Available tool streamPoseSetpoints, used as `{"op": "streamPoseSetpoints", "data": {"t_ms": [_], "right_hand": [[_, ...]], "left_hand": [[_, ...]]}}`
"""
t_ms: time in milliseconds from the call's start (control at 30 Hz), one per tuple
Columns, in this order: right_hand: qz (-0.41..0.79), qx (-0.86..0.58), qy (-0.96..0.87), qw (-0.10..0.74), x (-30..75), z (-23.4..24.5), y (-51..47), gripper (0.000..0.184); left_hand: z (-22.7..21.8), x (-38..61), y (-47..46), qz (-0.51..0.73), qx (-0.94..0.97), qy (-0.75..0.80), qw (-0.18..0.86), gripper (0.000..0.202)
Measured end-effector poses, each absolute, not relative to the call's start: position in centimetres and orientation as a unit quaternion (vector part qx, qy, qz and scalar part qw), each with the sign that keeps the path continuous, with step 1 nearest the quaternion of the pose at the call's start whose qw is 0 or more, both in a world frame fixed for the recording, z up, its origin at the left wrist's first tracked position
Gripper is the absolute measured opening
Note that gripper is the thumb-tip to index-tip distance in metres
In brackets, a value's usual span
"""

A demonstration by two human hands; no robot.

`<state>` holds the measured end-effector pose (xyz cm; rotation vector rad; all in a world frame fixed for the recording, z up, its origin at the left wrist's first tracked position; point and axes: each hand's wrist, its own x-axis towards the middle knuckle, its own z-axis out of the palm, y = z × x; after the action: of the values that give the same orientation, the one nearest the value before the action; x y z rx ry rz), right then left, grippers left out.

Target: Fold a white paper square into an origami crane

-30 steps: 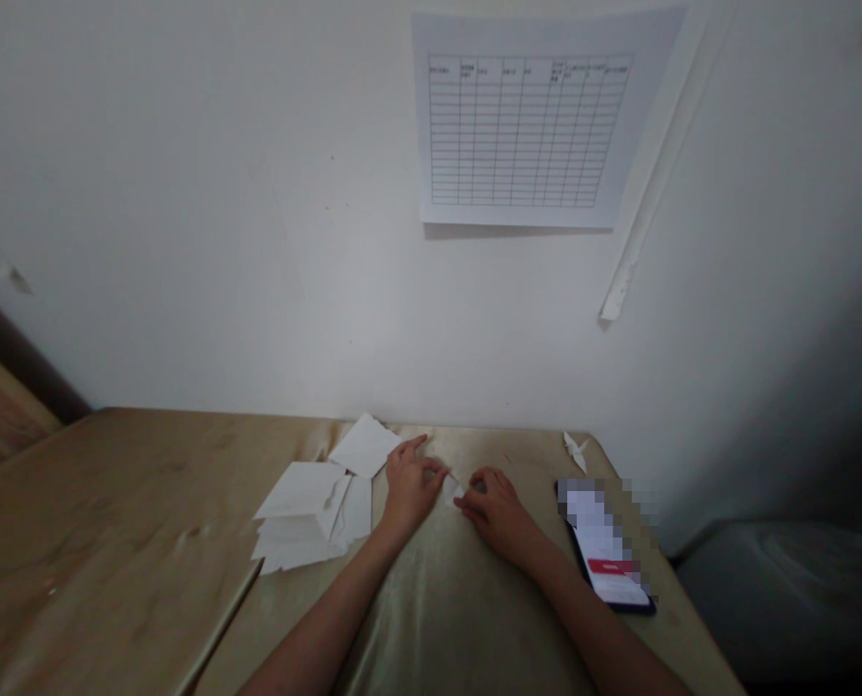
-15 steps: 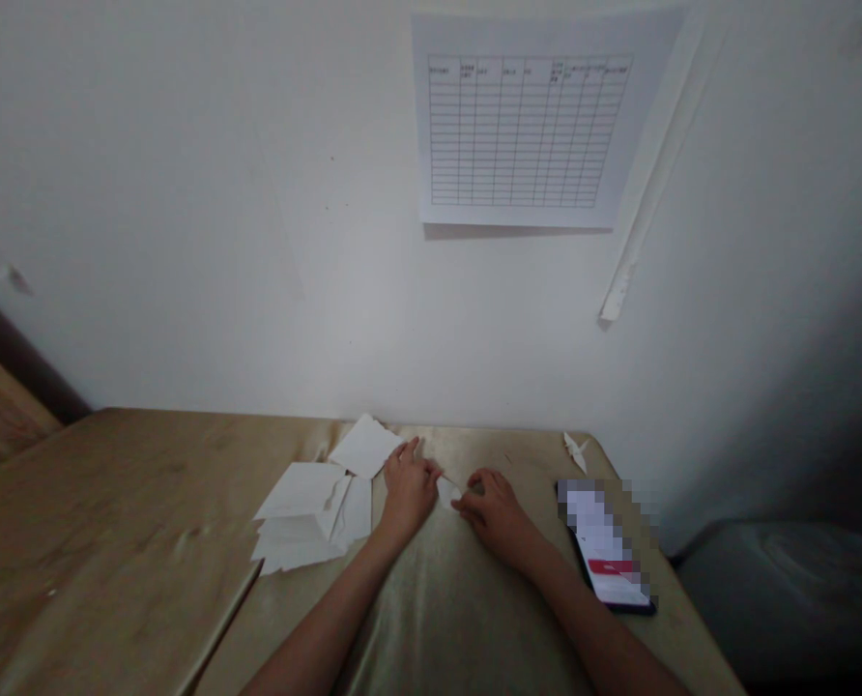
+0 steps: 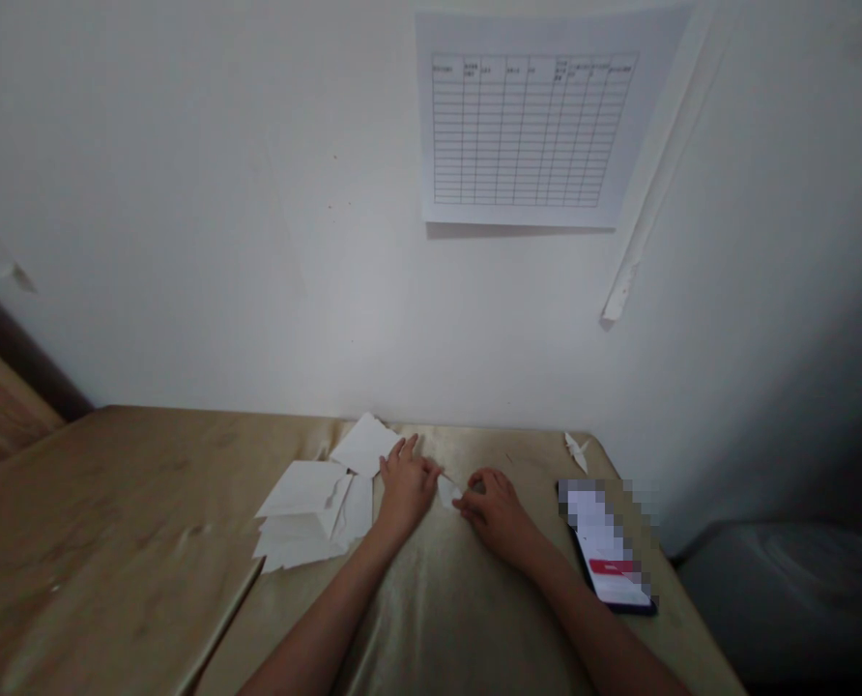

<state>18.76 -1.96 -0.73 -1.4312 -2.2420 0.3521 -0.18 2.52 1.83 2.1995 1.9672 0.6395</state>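
Observation:
Between my two hands is a small folded piece of white paper, just above or on the tabletop. My left hand pinches its left corner between thumb and forefinger, the other fingers stretched forward. At the right edge, my right hand grips the paper with thumb and fingertips, its fingers curled. Close beside my left hand lies a square white sheet. A pile of torn-edged white sheets spreads to the left of my left forearm. The paper's exact folds are too small to make out.
A phone with a lit, partly pixelated screen lies on the right of the gold-brown covered table. Behind it sits a small folded paper crane. A printed grid sheet hangs on the white wall at the table's back.
Both hands keep nearly the same place and hold on the small paper. The fingers of my left hand have shifted very slightly. The whole view has moved a little.

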Motion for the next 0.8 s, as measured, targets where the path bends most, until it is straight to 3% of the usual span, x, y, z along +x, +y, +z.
{"op": "streamPoseSetpoints", "data": {"t_ms": [433, 667, 800], "right_hand": [[0.163, -0.532, -0.781, 0.285, 18.9, -0.7, -1.8, 0.009], [0.154, -0.575, -0.737, 0.32, 18.6, -1.3, -1.5, 0.006], [0.124, -0.605, -0.72, 0.315, 18.8, -1.5, -1.4, 0.004]], "left_hand": [[1.5, -1.0, 2.8, 0.232, 0.753, 0.613, 0.049, 0.02], [1.3, -1.5, 2.5, 0.28, 0.765, 0.579, 0.016, 0.03], [0.4, -1.4, 1.9, 0.249, 0.816, 0.522, 0.006, 0.036]]}}
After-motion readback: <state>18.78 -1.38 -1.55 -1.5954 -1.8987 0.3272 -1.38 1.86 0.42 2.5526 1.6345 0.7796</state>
